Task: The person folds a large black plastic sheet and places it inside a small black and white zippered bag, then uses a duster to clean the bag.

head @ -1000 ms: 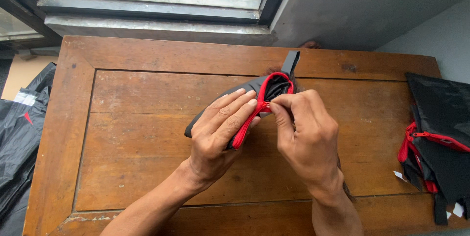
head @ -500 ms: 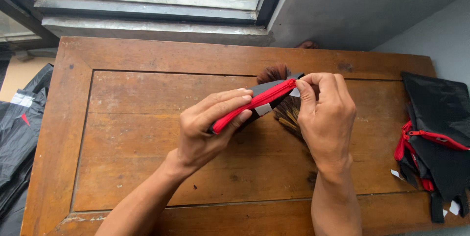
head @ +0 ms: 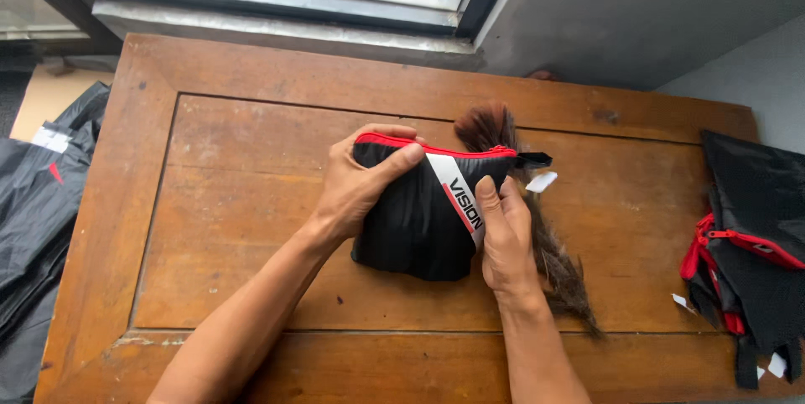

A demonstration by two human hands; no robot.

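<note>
Pouch (head: 415, 220) mid-table (head: 251, 203), brush (head: 549, 253) behind it; pouch pile (head: 755, 261) right, bags (head: 38, 203) left.

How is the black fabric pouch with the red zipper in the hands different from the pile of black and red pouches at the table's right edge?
The black fabric pouch with the red zipper is zipped shut and plump, held up between the left hand and right hand; the pile of black and red pouches lies flat and limp, untouched. The held pouch shows a white diagonal stripe; the pile shows none. Both share black fabric with red zippers.
</note>
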